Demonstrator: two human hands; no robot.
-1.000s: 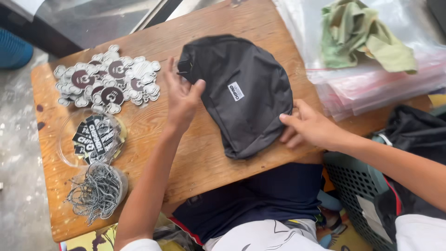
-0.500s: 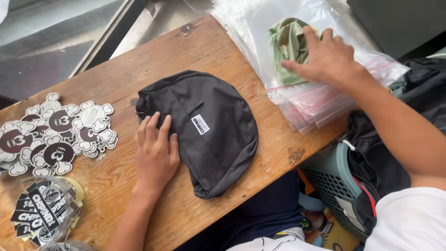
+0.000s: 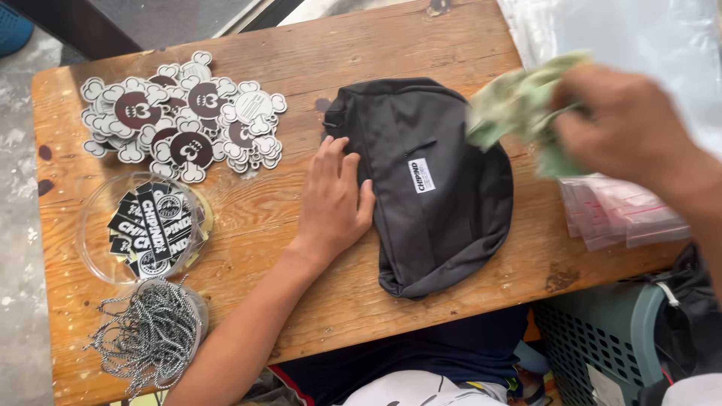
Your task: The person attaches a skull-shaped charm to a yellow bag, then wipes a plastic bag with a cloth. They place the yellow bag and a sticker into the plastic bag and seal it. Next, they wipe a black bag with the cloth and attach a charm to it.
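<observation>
Overhead view. A black pouch (image 3: 429, 188) lies flat in the middle of the wooden bench (image 3: 376, 45), a small white label on its face. The left hand (image 3: 335, 199) rests palm down, fingers spread, on the bench at the pouch's left edge, fingertips touching the fabric. The right hand (image 3: 628, 124) hangs above the pouch's right end, closed around a crumpled green cloth (image 3: 519, 101); hand and cloth are blurred by motion, so the exact grip and the cloth's shape are hard to make out, and the forearm runs out of the picture at the right.

Compared with half a second earlier, the green cloth has left the stack of clear plastic bags (image 3: 617, 214) and now sits over the pouch in the right hand; the left hand stays at the pouch's left edge.

To the left lie a pile of round-lobed stickers (image 3: 184, 120) in white and maroon, a clear round tub (image 3: 90, 225) of black-and-white stickers, and, at the bench's near corner, a bundle of black-and-white cords (image 3: 150, 334), partly cut off by the bottom edge. A green slotted basket (image 3: 594, 338) stands below the bench at the right, partly hidden by it.
</observation>
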